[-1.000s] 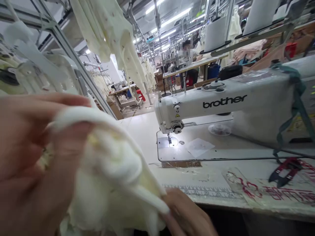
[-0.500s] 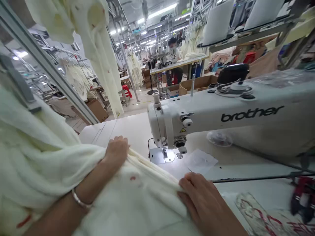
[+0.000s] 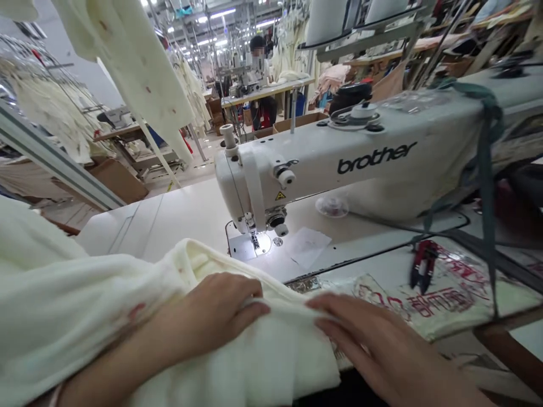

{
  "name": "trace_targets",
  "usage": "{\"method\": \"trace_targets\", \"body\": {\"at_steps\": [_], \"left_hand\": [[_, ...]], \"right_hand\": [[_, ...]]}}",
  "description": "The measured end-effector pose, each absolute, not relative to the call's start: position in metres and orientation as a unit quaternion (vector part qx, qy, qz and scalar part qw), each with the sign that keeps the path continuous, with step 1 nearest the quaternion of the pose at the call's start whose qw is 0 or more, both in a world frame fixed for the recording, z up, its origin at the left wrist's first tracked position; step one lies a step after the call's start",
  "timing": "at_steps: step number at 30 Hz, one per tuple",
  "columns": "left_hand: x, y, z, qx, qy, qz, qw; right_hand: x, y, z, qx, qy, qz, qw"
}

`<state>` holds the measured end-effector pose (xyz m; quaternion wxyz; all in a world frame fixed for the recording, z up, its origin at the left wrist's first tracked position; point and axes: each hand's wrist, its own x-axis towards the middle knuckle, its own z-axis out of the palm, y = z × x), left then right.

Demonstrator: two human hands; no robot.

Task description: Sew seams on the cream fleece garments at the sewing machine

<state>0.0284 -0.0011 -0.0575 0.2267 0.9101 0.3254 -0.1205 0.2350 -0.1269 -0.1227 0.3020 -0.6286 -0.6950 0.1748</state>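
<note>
Cream fabric (image 3: 106,288) with small reddish marks spreads over the left and front of the sewing table. My left hand (image 3: 224,308) is closed on a fold of it, thumb and fingers pinching near the middle. At the fabric's right end, my right hand (image 3: 360,333) pinches the edge between thumb and fingers. Just beyond the hands stands a white sewing machine (image 3: 271,175) lettered "brother". Its lit needle and presser foot (image 3: 255,240) are apart from the fabric. A white scrap (image 3: 307,247) lies right of the needle plate.
Red-handled thread snips (image 3: 423,265) lie on a cloth with red writing (image 3: 449,294) at right. A clear bobbin-like disc (image 3: 332,206) rests beneath the machine arm. Cream garments (image 3: 139,73) hang at upper left. A person (image 3: 261,73) sits at another machine in the background.
My left hand has moved right along the fabric, closer to my right hand, and its thumb now shows. The view has swung right, bringing the thread snips more fully into sight.
</note>
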Motion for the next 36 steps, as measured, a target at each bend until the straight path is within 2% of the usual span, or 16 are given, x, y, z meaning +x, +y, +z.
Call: {"method": "trace_targets", "body": {"at_steps": [2,4,8,14,20,26,31,34,36], "left_hand": [[0.045,0.002,-0.071,0.91,0.342,-0.151,0.181],[0.06,-0.001,-0.076,0.906,0.354,-0.182,0.142],[0.083,-0.017,-0.077,0.925,0.343,-0.142,0.087],[0.09,-0.011,-0.094,0.954,0.241,-0.069,0.163],[0.062,0.001,-0.08,0.91,0.289,-0.08,0.287],[0.047,0.014,-0.078,0.915,0.316,-0.13,0.214],[0.044,0.02,-0.075,0.918,0.322,-0.175,0.15],[0.042,0.023,-0.07,0.908,0.345,-0.188,0.146],[0.045,0.022,-0.068,0.911,0.346,-0.152,0.164]], "right_hand": [[0.244,-0.111,-0.126,-0.657,-0.687,0.197,0.24],[0.25,-0.102,-0.129,-0.668,-0.683,0.205,0.211],[0.258,-0.102,-0.135,-0.645,-0.698,0.203,0.235],[0.26,-0.098,-0.128,-0.613,-0.698,0.264,0.261],[0.263,-0.078,-0.103,-0.584,-0.66,0.409,0.237],[0.262,-0.059,-0.099,-0.545,-0.62,0.513,0.235],[0.263,-0.054,-0.1,-0.539,-0.621,0.524,0.221],[0.264,-0.054,-0.1,-0.536,-0.614,0.532,0.231],[0.263,-0.055,-0.1,-0.534,-0.613,0.535,0.23]]}}
